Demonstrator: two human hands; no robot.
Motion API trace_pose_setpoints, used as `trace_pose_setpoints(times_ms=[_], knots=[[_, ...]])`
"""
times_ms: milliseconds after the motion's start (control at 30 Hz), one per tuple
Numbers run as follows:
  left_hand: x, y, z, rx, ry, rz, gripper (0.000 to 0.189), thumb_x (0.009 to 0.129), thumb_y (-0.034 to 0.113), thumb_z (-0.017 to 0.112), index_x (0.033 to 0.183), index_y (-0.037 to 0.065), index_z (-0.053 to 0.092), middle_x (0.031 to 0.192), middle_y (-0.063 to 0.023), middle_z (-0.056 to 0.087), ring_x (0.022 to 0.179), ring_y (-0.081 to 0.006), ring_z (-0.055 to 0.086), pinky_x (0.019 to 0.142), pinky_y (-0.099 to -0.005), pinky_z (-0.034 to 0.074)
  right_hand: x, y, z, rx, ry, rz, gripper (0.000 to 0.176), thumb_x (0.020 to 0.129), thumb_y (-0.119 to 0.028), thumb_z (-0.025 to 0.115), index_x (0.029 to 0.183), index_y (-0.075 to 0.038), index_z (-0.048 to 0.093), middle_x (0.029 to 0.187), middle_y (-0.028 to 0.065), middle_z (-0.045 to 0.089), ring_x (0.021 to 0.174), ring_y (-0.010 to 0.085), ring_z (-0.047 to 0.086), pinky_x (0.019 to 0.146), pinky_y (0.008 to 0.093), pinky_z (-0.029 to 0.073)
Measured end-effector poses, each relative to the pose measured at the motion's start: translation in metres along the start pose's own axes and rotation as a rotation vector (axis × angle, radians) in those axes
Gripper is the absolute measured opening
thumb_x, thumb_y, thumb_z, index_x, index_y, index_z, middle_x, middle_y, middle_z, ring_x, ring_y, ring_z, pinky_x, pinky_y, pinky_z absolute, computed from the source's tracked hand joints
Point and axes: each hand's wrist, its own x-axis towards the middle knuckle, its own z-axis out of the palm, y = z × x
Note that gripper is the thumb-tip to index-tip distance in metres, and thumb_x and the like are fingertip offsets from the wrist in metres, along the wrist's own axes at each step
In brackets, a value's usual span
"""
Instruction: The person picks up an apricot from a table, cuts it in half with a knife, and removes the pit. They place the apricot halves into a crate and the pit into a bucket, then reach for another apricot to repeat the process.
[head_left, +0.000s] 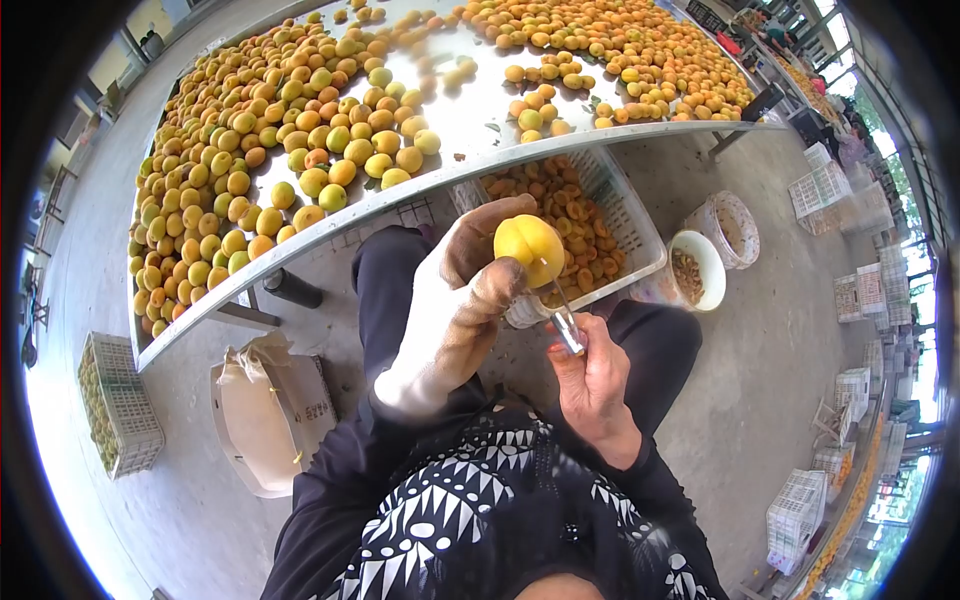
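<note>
My left hand (450, 310), in a stained white glove, is closed around a yellow apricot (526, 245) held up in front of me. In my bare right hand (598, 388) is a small knife (567, 332) with a shiny metal handle, gripped between thumb and fingers. Its thin blade points up and meets the lower right side of the apricot, along the groove of the fruit. Just beyond both hands, under the table, stands a white plastic crate (650, 235) holding many split apricots (585, 225).
A metal-topped table (455, 165) heaped with whole apricots (230, 160) spans the far side. Right of the crate are a white bucket (712, 272) with brown pits and another bucket (728, 225). At left sit a cardboard box (265, 420) and a fruit crate (130, 410). More crates (797, 515) line the right.
</note>
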Motion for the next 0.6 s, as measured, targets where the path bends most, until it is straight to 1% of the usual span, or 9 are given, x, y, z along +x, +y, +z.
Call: trace_pose_setpoints(times_ms=[67, 133, 300, 367, 433, 500, 567, 600], knots=[[-0.001, 0.001, 0.004, -0.014, 0.018, -0.001, 0.08, 0.073, 0.036, 0.084, 0.132, -0.003, 0.046, 0.118, -0.0113, 0.058, 0.108, -0.021, 0.059, 0.095, -0.0341, 0.049, 0.001, 0.003, 0.002, -0.012, 0.006, -0.019, 0.027, 0.094, -0.021, 0.063, 0.103, 0.003, 0.054, 0.072, 0.0098, 0.053, 0.056, 0.0202, 0.052, 0.052, 0.0293, 0.043], [0.0, 0.0, 0.004, -0.015, 0.027, -0.006, 0.081, 0.073, 0.036, 0.084, 0.132, -0.003, 0.046, 0.118, -0.0114, 0.057, 0.107, -0.021, 0.06, 0.095, -0.0342, 0.049, 0.003, 0.008, 0.005, -0.071, 0.069, -0.081, 0.025, 0.093, -0.019, 0.063, 0.1, 0.003, 0.053, 0.072, 0.0112, 0.053, 0.055, 0.0234, 0.054, 0.051, 0.031, 0.043], [0.002, -0.002, 0.004, -0.004, 0.052, 0.0, 0.08, 0.073, 0.035, 0.084, 0.132, -0.003, 0.046, 0.118, -0.0114, 0.058, 0.107, -0.021, 0.06, 0.096, -0.0347, 0.049, 0.002, 0.01, 0.009, -0.108, 0.071, -0.05, 0.023, 0.093, -0.018, 0.063, 0.096, 0.002, 0.051, 0.071, 0.0134, 0.055, 0.054, 0.0281, 0.055, 0.05, 0.0345, 0.043], [0.002, -0.006, 0.001, 0.146, 0.042, 0.074, 0.078, 0.079, 0.04, 0.078, 0.135, -0.002, 0.043, 0.121, -0.0138, 0.058, 0.109, -0.0204, 0.058, 0.093, -0.0339, 0.049, 0.002, 0.013, 0.01, -0.128, 0.064, -0.042, 0.023, 0.094, -0.018, 0.062, 0.095, 0.002, 0.051, 0.07, 0.0141, 0.055, 0.054, 0.0296, 0.056, 0.049, 0.0357, 0.043], [0.002, -0.009, 0.001, 0.184, 0.052, 0.097, 0.079, 0.079, 0.04, 0.078, 0.135, -0.002, 0.042, 0.12, -0.0126, 0.058, 0.108, -0.0197, 0.058, 0.093, -0.0338, 0.049, 0.003, 0.019, 0.011, -0.195, 0.078, -0.068, 0.023, 0.093, -0.017, 0.062, 0.092, 0.001, 0.048, 0.068, 0.0149, 0.053, 0.054, 0.0327, 0.056, 0.049, 0.0375, 0.043], [0.004, -0.012, 0.001, 0.222, 0.061, 0.12, 0.08, 0.079, 0.04, 0.079, 0.136, -0.002, 0.042, 0.118, -0.0114, 0.058, 0.108, -0.0189, 0.058, 0.094, -0.0336, 0.049, 0.006, 0.023, 0.013, -0.214, 0.08, -0.08, 0.022, 0.094, -0.017, 0.062, 0.091, 0.0, 0.047, 0.067, 0.015, 0.053, 0.054, 0.0336, 0.056, 0.048, 0.038, 0.043], [0.004, -0.016, 0.002, 0.235, 0.108, 0.149, 0.076, 0.08, 0.04, 0.078, 0.134, -0.003, 0.045, 0.116, -0.0108, 0.058, 0.107, -0.0175, 0.057, 0.093, -0.0306, 0.047, 0.006, 0.026, 0.015, -0.233, 0.084, -0.089, 0.022, 0.094, -0.016, 0.061, 0.09, 0.0, 0.046, 0.067, 0.0151, 0.053, 0.054, 0.0346, 0.056, 0.048, 0.0384, 0.042], [0.006, -0.018, 0.0, 0.236, 0.105, 0.149, 0.076, 0.08, 0.04, 0.078, 0.134, -0.003, 0.045, 0.116, -0.0108, 0.058, 0.107, -0.0175, 0.057, 0.093, -0.0306, 0.047, 0.007, 0.029, 0.015, -0.225, 0.063, -0.068, 0.022, 0.094, -0.015, 0.061, 0.09, -0.001, 0.046, 0.066, 0.0151, 0.052, 0.054, 0.035, 0.056, 0.048, 0.0389, 0.042]])
